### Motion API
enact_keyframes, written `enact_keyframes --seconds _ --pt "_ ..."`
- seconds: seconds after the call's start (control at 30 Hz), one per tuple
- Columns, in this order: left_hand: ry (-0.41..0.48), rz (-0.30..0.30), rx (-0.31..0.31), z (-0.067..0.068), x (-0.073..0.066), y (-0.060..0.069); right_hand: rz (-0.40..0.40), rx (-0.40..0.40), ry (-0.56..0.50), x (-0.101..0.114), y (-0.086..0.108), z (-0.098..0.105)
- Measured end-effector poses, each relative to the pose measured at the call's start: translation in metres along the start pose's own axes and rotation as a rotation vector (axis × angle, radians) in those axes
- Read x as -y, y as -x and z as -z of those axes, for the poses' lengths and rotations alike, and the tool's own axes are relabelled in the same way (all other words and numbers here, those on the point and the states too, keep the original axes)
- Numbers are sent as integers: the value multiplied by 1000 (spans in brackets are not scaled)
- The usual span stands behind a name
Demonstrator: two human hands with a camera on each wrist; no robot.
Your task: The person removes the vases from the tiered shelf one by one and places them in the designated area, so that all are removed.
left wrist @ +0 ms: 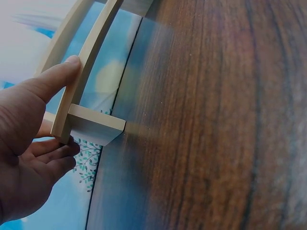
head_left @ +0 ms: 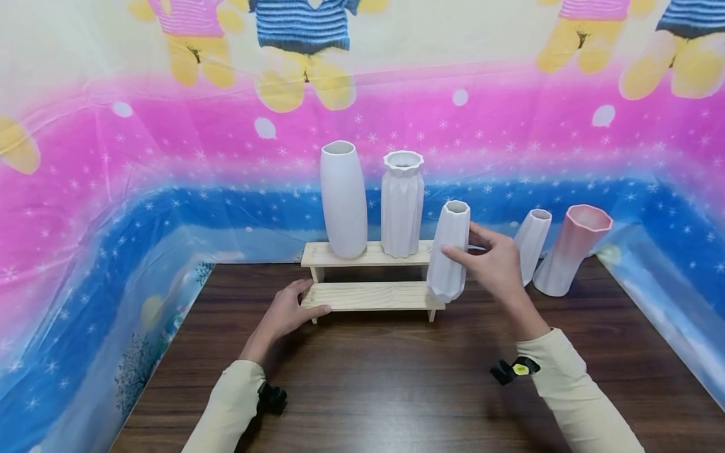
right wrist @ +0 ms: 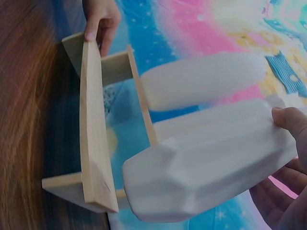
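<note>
My right hand (head_left: 498,264) grips a white faceted vase (head_left: 449,251) between thumb and fingers, slightly tilted, by the right end of a two-step wooden stand (head_left: 374,296). In the right wrist view the base of that vase (right wrist: 201,167) appears off the lower step, apart from it. My left hand (head_left: 287,308) holds the lower step's left end, thumb on top and fingers beneath, as the left wrist view shows. A tall smooth white vase (head_left: 343,201) and a fluted white vase with a scalloped rim (head_left: 403,207) stand on the upper step.
Right of my right hand, a slim white vase (head_left: 533,245) and a pink-to-white vase (head_left: 573,251) stand on the dark wooden table (head_left: 385,390). A patterned cloth (head_left: 481,145) hangs behind the table and along its sides.
</note>
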State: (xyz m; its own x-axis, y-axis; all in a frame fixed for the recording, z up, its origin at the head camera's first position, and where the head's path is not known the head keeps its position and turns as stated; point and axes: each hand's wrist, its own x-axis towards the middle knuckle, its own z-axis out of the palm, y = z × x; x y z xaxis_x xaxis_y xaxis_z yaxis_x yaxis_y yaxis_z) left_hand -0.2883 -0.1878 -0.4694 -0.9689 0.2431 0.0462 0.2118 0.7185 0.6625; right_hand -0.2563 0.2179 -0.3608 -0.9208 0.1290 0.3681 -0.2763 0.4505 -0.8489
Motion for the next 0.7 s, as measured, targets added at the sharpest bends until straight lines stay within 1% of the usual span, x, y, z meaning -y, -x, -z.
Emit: enact_keyframes --seconds 0.17,0.33,0.47,0.7 --pt "4 -1 0 0 1 0 -16 -33 27 -4 -2 10" --pt "7 1 -1 0 1 -1 -18 -55 49 -13 -5 17" --pt "6 2 1 0 1 -1 -20 -67 68 -23 -6 20" --pt "2 -4 1 -1 2 0 -57 -62 97 -37 -8 21"
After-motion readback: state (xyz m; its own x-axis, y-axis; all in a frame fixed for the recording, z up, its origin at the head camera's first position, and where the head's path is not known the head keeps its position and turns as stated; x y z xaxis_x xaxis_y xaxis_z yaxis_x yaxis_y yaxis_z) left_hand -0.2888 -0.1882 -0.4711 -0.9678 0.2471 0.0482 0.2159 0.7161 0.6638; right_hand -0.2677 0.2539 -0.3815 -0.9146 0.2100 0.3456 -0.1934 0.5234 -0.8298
